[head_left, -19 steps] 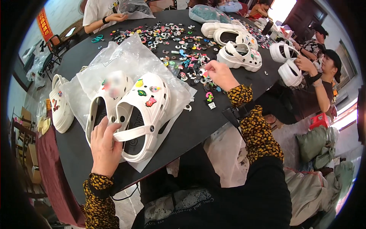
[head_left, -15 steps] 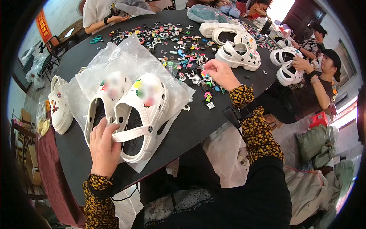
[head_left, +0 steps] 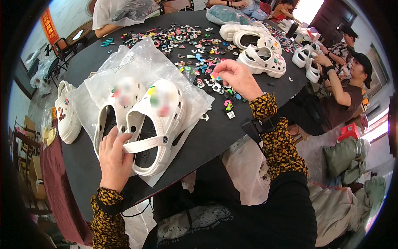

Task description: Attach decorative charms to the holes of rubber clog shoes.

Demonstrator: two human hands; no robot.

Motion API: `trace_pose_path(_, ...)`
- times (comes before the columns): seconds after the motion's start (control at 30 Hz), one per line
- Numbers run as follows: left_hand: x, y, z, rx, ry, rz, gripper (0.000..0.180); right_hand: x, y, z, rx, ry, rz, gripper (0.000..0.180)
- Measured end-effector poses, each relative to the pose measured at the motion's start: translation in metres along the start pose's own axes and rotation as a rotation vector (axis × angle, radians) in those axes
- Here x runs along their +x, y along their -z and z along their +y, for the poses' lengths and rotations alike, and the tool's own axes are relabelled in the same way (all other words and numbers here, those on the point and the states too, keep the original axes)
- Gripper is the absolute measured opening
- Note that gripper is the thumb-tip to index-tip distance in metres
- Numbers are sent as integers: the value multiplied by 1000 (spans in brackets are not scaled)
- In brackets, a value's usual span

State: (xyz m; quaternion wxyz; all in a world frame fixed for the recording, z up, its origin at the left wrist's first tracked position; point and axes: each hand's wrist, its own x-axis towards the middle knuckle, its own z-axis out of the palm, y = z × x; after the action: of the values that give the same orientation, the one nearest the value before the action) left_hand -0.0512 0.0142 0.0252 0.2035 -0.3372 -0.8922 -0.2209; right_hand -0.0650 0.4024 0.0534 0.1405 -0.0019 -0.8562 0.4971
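Head view: left hand on a pair of white clogs, right hand pinching a tiny charm.
At far left stands a lone clog; left fingers close around the pair, which lies partly on a plastic bag; right fingertips hold the charm near loose charms.

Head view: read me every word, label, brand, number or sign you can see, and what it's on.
Red banner: yellow characters; I don't copy wording.
Black shirt: pale printed lettering, likewise uncopied.
Dark insole: faint marks, too dim to read.
White square charm: dark marks, too small to read.
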Motion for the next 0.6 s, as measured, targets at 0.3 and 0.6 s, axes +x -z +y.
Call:
trace_pose_path(0.3,-2,-1,-3,-23,-11,-8,43,22,-81,-54,1,333,-175,18)
trace_pose_path(0.6,-1,3,0,-18,-9,-1,39,31,-112,-49,-55,234,-312,16)
